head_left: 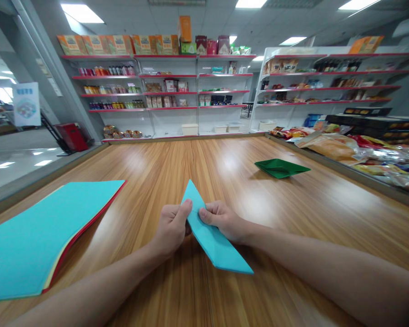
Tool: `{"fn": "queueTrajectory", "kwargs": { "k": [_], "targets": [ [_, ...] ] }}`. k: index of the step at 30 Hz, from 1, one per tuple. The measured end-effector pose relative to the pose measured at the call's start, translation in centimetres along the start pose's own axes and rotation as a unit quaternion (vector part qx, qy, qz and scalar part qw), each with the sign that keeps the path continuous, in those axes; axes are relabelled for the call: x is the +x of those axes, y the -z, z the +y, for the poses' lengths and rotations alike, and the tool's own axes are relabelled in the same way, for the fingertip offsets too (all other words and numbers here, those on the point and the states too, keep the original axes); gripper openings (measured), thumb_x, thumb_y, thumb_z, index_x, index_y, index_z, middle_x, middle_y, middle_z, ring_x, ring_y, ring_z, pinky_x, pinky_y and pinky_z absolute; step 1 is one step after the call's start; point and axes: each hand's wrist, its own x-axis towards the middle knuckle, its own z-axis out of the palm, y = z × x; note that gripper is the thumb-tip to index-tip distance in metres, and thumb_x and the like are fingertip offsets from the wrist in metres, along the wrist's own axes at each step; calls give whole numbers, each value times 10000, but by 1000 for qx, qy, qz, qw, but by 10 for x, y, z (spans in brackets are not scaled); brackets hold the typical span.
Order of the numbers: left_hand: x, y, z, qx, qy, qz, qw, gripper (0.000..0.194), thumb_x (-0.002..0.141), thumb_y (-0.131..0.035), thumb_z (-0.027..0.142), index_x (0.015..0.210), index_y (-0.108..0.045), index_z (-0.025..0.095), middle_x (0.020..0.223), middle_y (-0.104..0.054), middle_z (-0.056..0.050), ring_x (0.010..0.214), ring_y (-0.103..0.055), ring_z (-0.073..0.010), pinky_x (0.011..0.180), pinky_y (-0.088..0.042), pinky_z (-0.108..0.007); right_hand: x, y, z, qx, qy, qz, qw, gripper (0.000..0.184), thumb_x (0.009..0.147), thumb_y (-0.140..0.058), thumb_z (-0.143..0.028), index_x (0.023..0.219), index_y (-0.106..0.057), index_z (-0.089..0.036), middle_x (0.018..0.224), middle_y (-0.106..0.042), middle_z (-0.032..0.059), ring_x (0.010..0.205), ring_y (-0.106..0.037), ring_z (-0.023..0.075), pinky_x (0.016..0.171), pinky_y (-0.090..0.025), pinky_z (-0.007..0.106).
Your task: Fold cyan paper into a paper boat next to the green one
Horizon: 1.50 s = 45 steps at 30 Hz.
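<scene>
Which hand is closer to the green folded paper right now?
Right. The right hand is left of the green folded paper and nearer the camera; the left hand lies farther left, across the blue folded paper that both hold.

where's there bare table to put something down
Bare table lies between the paper stack and left hand, between the right hand and green folded paper, and along the far side. Crowded: left, under the stack; right, the package pile beyond.
</scene>
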Motion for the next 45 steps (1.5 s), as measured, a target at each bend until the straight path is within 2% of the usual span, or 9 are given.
{"fn": "queueTrajectory", "kwargs": {
  "k": [5, 10, 16, 24, 28, 33, 37, 42, 45],
  "targets": [
    [3, 4, -7, 137, -71, -37, 987, 432, 837, -487, 437, 515, -356, 180, 504, -302, 39, 455, -292, -75, 417, -228, -210, 0, -2, 1, -8, 34, 83, 996, 437, 737, -638, -547, 682, -547, -123, 559, -457, -42, 467, -378, 51, 437, -305, 179],
    [2, 0, -4, 107, -74, 80, 988, 448, 853, -453, 465, 523, -313, 196, 476, -300, 50, 423, -289, -74, 391, -232, -207, -1, -3, -5, -68, 1, 36, 997, 410, 720, -667, -513, 760, -603, -110, 619, -530, -13, 514, -457, 73, 475, -364, 196],
    [12, -4, -4, 1, 0, 178, 984, 513, 803, -473, 592, 520, -291, 205, 452, -310, 62, 393, -288, -65, 366, -227, -195, -5, -4, -8, -177, 9, 8, 984, 316, 739, -654, -414, 652, -560, -125, 591, -519, -20, 518, -465, 81, 470, -369, 195],
    [15, -6, 3, -25, 62, 311, 948, 540, 741, -523, 652, 513, -307, 213, 431, -276, 82, 353, -256, -60, 337, -207, -203, -8, -33, -14, -419, 17, 38, 907, 320, 777, -571, -306, 521, -469, -142, 489, -439, -44, 457, -398, 61, 433, -306, 181],
    [11, -9, 9, -5, 65, 324, 944, 547, 768, -483, 650, 493, -294, 217, 415, -287, 71, 338, -274, -66, 328, -208, -207, -9, -41, -17, -429, -4, 11, 903, 207, 765, -537, -206, 578, -577, -125, 529, -565, -15, 467, -491, 73, 467, -372, 170],
    [5, -15, 16, -11, 93, 273, 957, 532, 749, -512, 640, 497, -326, 210, 412, -304, 68, 341, -295, -73, 322, -229, -201, -14, -43, -16, -444, 38, -38, 894, 191, 762, -508, -156, 661, -668, -126, 612, -655, 21, 543, -586, 99, 523, -425, 166],
    [6, -14, 15, 2, 90, 267, 959, 537, 749, -503, 646, 497, -313, 211, 416, -294, 68, 346, -283, -70, 322, -217, -199, -15, -46, -16, -486, 36, -7, 873, 184, 737, -543, -200, 590, -631, -133, 554, -624, 23, 495, -561, 102, 466, -403, 173],
    [10, -9, 9, 24, 52, 333, 941, 536, 796, -425, 650, 523, -252, 222, 447, -264, 67, 374, -267, -71, 329, -207, -197, -12, -49, -16, -467, -33, 67, 881, 222, 742, -510, -237, 555, -583, -142, 465, -554, 3, 376, -456, 81, 365, -337, 173],
    [9, -10, 9, 30, 60, 324, 944, 526, 809, -417, 632, 523, -252, 222, 447, -268, 65, 378, -276, -76, 335, -224, -200, -10, -50, -15, -474, -10, 62, 878, 192, 726, -506, -199, 555, -576, -146, 473, -563, 1, 376, -451, 77, 362, -316, 173]
  ]
}}
